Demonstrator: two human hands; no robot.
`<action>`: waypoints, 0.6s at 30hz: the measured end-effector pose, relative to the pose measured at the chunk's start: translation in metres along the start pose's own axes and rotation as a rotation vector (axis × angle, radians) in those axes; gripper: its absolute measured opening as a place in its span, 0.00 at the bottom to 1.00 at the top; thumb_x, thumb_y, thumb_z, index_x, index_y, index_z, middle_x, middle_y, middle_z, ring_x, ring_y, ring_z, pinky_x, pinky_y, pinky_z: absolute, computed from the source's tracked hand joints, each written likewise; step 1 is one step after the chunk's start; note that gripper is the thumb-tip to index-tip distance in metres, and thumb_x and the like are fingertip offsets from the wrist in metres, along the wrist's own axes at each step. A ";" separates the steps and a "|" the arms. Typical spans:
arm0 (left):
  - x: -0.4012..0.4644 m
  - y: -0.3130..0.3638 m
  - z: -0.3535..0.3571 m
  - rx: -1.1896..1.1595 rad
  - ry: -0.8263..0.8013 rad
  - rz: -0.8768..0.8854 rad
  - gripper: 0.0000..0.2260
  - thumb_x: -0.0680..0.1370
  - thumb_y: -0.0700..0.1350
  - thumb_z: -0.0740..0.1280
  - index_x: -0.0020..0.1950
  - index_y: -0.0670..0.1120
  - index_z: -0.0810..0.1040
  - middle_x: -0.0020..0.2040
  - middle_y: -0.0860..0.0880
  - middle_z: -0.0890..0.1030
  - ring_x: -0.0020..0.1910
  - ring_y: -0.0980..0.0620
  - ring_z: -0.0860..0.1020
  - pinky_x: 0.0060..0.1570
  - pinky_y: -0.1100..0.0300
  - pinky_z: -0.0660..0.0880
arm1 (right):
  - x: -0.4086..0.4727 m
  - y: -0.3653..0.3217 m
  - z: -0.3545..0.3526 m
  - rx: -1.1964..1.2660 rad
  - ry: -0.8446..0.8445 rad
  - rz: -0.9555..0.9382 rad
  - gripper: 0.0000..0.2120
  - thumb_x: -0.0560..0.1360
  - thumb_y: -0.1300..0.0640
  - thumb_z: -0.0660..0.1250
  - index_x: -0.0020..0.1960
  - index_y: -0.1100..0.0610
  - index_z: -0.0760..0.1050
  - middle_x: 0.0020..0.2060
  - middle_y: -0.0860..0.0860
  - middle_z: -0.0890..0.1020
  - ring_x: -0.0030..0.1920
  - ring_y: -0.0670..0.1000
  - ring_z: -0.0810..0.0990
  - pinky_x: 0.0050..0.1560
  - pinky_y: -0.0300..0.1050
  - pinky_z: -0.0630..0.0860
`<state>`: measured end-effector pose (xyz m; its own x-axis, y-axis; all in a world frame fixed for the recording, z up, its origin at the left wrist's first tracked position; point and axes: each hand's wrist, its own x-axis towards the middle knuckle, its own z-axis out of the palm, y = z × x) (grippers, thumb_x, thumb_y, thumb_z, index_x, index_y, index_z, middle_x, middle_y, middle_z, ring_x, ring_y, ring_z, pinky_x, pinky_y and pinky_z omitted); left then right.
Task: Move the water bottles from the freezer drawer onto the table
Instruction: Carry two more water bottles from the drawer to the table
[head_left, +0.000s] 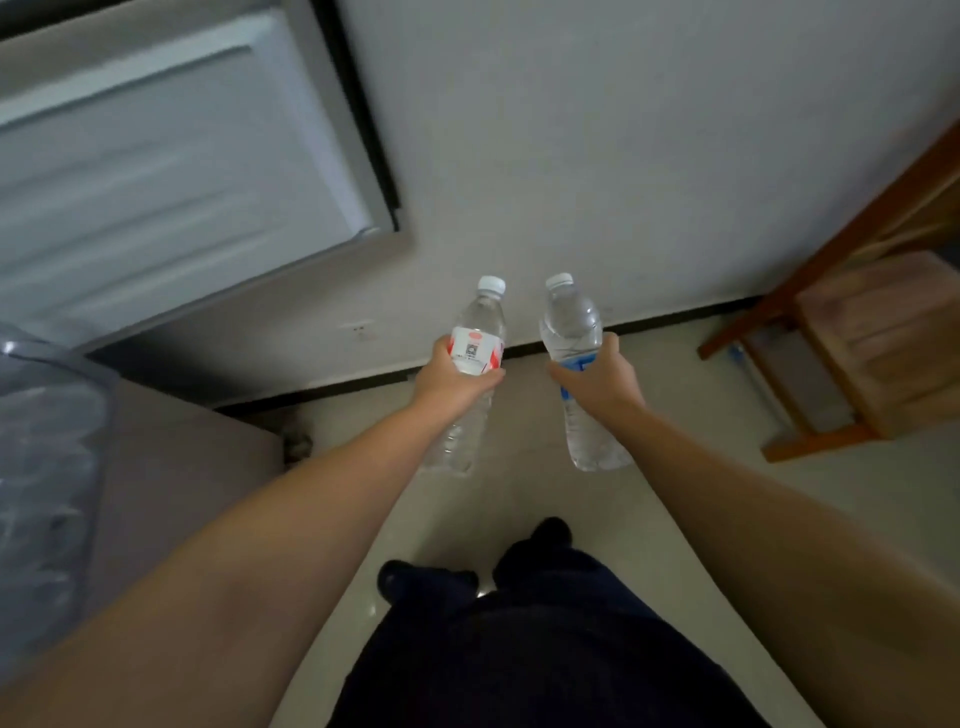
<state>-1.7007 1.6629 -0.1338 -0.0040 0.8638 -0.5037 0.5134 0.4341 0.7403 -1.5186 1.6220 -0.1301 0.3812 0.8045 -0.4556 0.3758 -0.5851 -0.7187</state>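
Note:
My left hand (453, 382) grips a clear water bottle with a red and white label (480, 322) around its middle, white cap pointing away from me. My right hand (602, 376) grips a second clear water bottle with a blue label (571, 325) the same way. Both bottles are held out in front of me above the floor, side by side and a little apart. The clear freezer drawer (47, 415) stands pulled out at the left edge; its contents are blurred.
The open fridge door (171, 150) hangs at the upper left. A wooden stool (878, 338) sits under a wooden table (904, 171) at the right. A white wall with a dark skirting runs ahead. My dark trousers and feet are below.

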 end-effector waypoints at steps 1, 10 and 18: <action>0.001 0.007 0.016 0.023 -0.020 0.008 0.34 0.67 0.52 0.76 0.70 0.51 0.66 0.56 0.51 0.80 0.53 0.49 0.79 0.56 0.55 0.76 | 0.004 0.010 -0.011 0.010 0.023 0.017 0.25 0.73 0.50 0.71 0.63 0.57 0.64 0.47 0.49 0.75 0.45 0.50 0.76 0.45 0.47 0.72; 0.006 0.085 0.137 0.236 -0.235 0.166 0.34 0.70 0.50 0.75 0.71 0.49 0.64 0.53 0.51 0.77 0.50 0.50 0.76 0.48 0.60 0.70 | 0.008 0.092 -0.118 0.175 0.280 0.220 0.27 0.72 0.49 0.71 0.65 0.56 0.63 0.49 0.49 0.74 0.47 0.51 0.76 0.45 0.47 0.73; 0.000 0.149 0.263 0.427 -0.646 0.357 0.30 0.71 0.47 0.74 0.69 0.47 0.65 0.53 0.51 0.76 0.51 0.51 0.76 0.50 0.58 0.71 | -0.005 0.170 -0.184 0.386 0.570 0.484 0.28 0.72 0.48 0.71 0.66 0.56 0.63 0.53 0.52 0.76 0.48 0.52 0.76 0.45 0.46 0.73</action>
<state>-1.3987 1.6601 -0.1406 0.6436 0.5589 -0.5229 0.6707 -0.0827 0.7371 -1.3013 1.4996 -0.1532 0.8333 0.2383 -0.4988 -0.2146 -0.6921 -0.6891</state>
